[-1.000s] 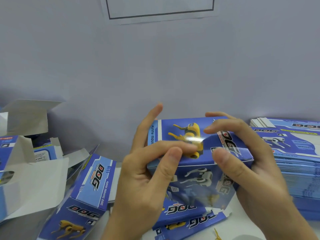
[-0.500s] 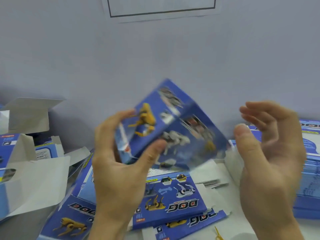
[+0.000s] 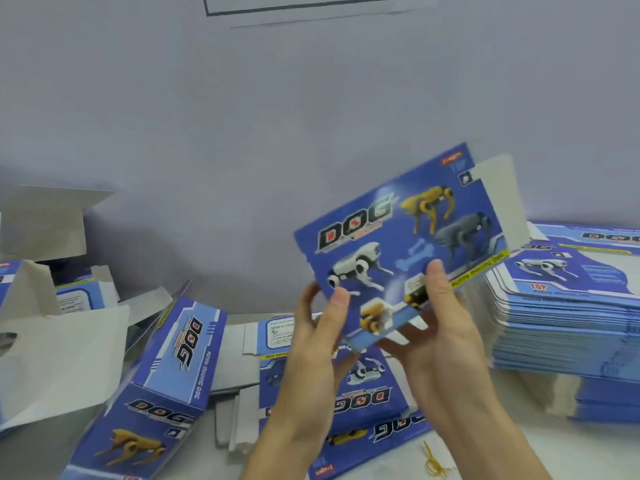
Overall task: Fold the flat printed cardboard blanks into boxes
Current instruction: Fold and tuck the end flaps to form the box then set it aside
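I hold a blue printed "DOG" box [image 3: 398,233] up in front of the wall, its large front face toward me and tilted up to the right. A grey unprinted flap [image 3: 498,195] sticks out at its upper right end. My left hand [image 3: 322,334] grips the lower left corner, thumb on the front face. My right hand [image 3: 440,317] grips the bottom edge, thumb pressed on the front. Flat blanks [image 3: 360,393] lie on the table under my hands.
A tall stack of flat blanks [image 3: 568,306] sits at the right. A folded box [image 3: 162,386] lies on its side at the lower left. Open boxes with grey flaps [image 3: 52,327] crowd the far left. A yellow rubber band [image 3: 433,462] lies near the front edge.
The box was swung up and turned from its narrow side to its large front face, moving rightward. My right hand, off it half a second ago, grips its bottom edge again.
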Available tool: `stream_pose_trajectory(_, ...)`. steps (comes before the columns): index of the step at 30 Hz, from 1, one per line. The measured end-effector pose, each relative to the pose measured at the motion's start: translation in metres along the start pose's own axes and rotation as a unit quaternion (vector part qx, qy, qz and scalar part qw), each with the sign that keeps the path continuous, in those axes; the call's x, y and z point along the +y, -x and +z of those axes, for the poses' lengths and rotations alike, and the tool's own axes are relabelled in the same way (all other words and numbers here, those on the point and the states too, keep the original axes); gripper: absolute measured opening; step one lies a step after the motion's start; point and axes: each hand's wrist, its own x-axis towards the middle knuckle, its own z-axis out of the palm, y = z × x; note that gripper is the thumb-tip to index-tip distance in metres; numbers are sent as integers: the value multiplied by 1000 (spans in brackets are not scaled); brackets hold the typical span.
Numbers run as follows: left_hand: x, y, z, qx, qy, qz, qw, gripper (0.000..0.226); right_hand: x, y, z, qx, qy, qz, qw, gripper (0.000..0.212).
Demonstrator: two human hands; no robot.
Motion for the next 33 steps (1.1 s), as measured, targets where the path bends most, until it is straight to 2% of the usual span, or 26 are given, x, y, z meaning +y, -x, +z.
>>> stream_pose_trajectory(2,0,-3,-7,27,-45,1,999,78,-2,-4,-14,19,38,-14,999,76)
stream_pose_trajectory(4,5,-6,-19,88,-56,20,994,83,-4,-7,-27,12,130,3,991,78)
stream_pose_trajectory(6,14,-5,-33,119,-72,52,989,73,-6,-9,-38,-46,216,41,974,86)
stream_pose_trajectory(8,27,-6,-34,87,-66,56,992,63,-7,-7,-43,-139,282,75,946,87)
stream_pose_trajectory(10,31,-3,-41,2,-66,78,995,51,-6,-3,-46,-208,323,102,918,78)
stream_pose_trajectory(13,35,1,-35,-40,-24,62,997,50,-2,2,-52,-246,310,114,911,70)
stream_pose_trajectory(16,31,6,-29,-62,12,-2,998,39,3,3,-59,-220,260,84,936,67)
stream_pose_trajectory(18,21,7,-31,-70,44,-24,996,47,9,2,-58,-134,207,42,968,45)
stream_pose_trajectory(19,16,4,-27,-79,43,-31,995,50,12,2,-56,-99,207,11,973,43)
stream_pose_trajectory(20,11,2,-23,-77,34,-29,996,51,15,2,-54,-88,208,-14,974,50)
stream_pose_trajectory(22,4,-1,-15,-36,9,9,999,49,21,4,-51,-85,221,-53,970,59)
stream_pose_trajectory(24,-1,-2,-13,18,-18,56,998,49,24,9,-49,-89,220,-73,969,56)
stream_pose_trajectory(27,-3,-3,-15,11,-44,86,995,51,21,10,-43,-112,188,-58,974,56)
stream_pose_trajectory(30,-4,-4,-16,18,-81,108,991,56,15,0,-36,-98,211,-35,972,36)
stream_pose_trajectory(33,-3,-4,-16,29,-79,99,991,47,7,-4,-30,-94,232,-20,968,44)
